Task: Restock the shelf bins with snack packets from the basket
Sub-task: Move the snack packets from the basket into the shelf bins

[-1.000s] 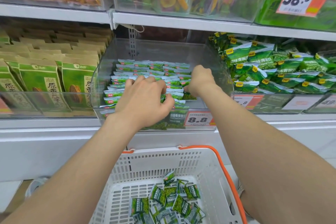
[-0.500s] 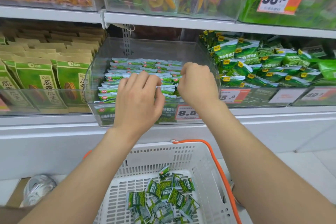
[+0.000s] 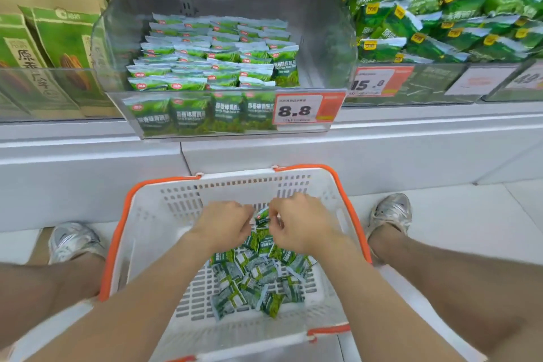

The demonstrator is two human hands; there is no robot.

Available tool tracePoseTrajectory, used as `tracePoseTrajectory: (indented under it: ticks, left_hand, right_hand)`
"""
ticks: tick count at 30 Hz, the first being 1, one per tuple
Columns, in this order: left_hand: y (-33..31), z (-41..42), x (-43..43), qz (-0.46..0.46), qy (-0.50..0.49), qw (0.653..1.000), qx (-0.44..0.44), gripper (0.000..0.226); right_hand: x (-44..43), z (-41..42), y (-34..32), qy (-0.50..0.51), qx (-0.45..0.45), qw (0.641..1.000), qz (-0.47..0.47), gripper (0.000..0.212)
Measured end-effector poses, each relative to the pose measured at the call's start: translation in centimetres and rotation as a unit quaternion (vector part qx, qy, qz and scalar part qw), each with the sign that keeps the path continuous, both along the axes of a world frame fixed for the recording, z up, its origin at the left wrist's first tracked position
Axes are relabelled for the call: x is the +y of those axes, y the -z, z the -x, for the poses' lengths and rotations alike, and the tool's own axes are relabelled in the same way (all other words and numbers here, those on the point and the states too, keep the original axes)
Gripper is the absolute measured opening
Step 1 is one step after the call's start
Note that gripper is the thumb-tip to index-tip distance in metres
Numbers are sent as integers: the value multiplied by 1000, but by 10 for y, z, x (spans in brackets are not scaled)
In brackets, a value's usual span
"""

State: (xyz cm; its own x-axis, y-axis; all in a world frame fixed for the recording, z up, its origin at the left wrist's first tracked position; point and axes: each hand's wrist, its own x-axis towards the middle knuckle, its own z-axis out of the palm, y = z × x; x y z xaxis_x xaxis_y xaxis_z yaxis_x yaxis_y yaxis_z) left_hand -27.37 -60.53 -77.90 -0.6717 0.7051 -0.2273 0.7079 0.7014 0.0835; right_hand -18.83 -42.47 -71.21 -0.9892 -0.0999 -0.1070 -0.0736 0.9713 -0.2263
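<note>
Both hands are down in the white basket point(image 3: 182, 195) on the floor point(image 3: 470, 214), above a heap of green snack packets point(image 3: 255, 276). The right hand point(image 3: 302, 223) pinches one raised packet point(image 3: 262, 218); the left hand point(image 3: 223, 225) is curled, and I cannot tell what its grip holds. The shelf bin point(image 3: 323, 38) above holds neat rows.

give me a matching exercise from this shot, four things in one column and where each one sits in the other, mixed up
Things
1. basket
2. clear bin
3. price tag
4. left shoe

Places
a. stuck on the bin's front wall
b. on the floor, loose packets inside
c. to the left of the basket
d. on the shelf, stacked packets inside

Pairs: 1-b, 2-d, 3-a, 4-c
</note>
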Motion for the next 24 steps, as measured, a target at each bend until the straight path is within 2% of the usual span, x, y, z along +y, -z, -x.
tracePoseTrajectory:
  ticks: [5,6,9,12,16,18,21,23,24]
  left_hand:
    - [69,-6,-12,159,-30,977,-140,8]
    - [83,-7,-17,168,-46,973,-152,15]
    - [114,-10,-33,158,-101,958,-217,55]
    - [130,-12,-37,151,-115,956,-223,69]
    - [139,-14,-33,172,-116,959,-193,63]
    - [139,-14,-33,172,-113,958,-200,47]
    - [128,-10,-33,119,-117,960,-227,27]
    - [114,-4,-31,88,-113,959,-245,31]
    - [103,0,-28,77,-109,958,-253,41]
  right_hand:
    - [-7,-9,35,-6,-82,997,4,13]
    - [-8,-9,40,-1,-94,996,9,13]
    - [-7,-8,54,17,-117,993,25,16]
    - [-4,-6,62,33,-130,990,32,18]
    - [-1,-6,67,27,-145,989,18,19]
    - [0,-5,70,23,-157,987,12,18]
    - [0,-4,77,25,-174,984,8,19]
    - [-2,-2,80,38,-176,983,27,23]
    - [-3,-1,82,53,-170,982,59,26]
